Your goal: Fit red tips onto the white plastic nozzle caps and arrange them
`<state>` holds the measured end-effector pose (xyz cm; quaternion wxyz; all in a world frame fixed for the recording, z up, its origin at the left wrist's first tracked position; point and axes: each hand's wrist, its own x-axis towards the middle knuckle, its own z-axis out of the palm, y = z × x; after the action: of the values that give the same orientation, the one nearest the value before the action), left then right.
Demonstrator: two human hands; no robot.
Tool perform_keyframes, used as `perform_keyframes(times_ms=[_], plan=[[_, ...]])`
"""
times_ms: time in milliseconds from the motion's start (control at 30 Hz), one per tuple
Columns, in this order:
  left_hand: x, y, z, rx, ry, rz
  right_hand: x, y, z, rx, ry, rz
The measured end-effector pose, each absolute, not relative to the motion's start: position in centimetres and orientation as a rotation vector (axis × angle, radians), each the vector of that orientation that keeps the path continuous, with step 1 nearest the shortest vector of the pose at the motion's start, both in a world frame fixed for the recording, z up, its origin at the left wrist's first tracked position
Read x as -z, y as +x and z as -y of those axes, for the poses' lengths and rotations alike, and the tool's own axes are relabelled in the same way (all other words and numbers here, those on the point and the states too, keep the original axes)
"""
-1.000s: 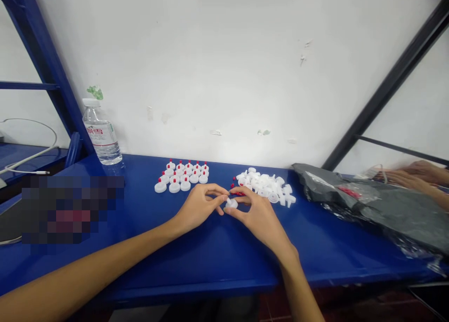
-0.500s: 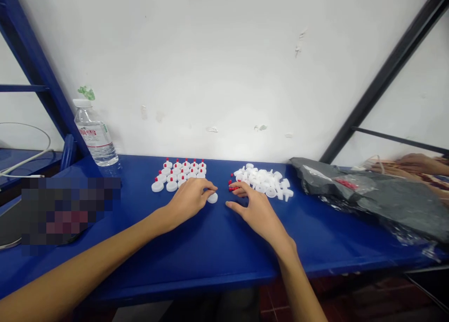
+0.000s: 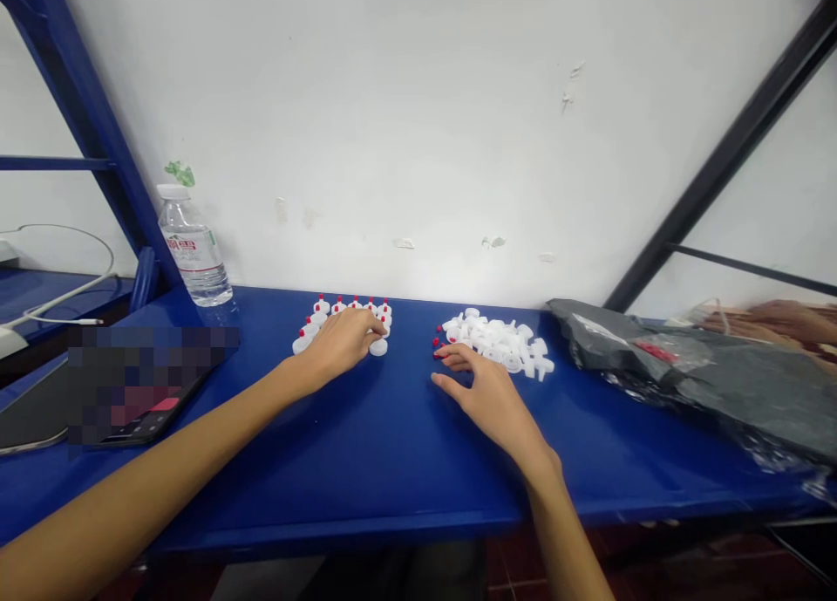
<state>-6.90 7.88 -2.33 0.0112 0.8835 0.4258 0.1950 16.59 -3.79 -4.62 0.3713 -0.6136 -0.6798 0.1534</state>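
My left hand pinches the top of a white nozzle cap at the front right corner of a block of similar caps. Those caps stand upright in rows, round white bases down and small red tips on top; my hand hides part of them. My right hand hovers with thumb and fingers apart, holding nothing. By its fingertips lie several small red tips. Just behind it is a loose heap of white nozzle caps without red tips.
The blue table meets a white wall. A water bottle stands at the back left, a dark phone-like device in front of it. To the right lies a grey plastic bag with a clear packet of red pieces on it.
My left hand has carried the white nozzle cap left and back to the block's front corner. My right hand stays open near the red tips. The view has shifted slightly.
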Motion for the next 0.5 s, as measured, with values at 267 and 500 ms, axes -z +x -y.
perform_keyframes(times_ms=[267, 500], plan=[[2.6, -7.4, -8.3, -0.586, 2.746, -1.487, 3.4, 17.0, 4.4, -0.324, -1.646, 1.676], [2.8, -7.5, -8.2, -0.541, 2.787, -1.471, 2.1, 22.4, 5.8, 0.069, -1.965, 1.441]])
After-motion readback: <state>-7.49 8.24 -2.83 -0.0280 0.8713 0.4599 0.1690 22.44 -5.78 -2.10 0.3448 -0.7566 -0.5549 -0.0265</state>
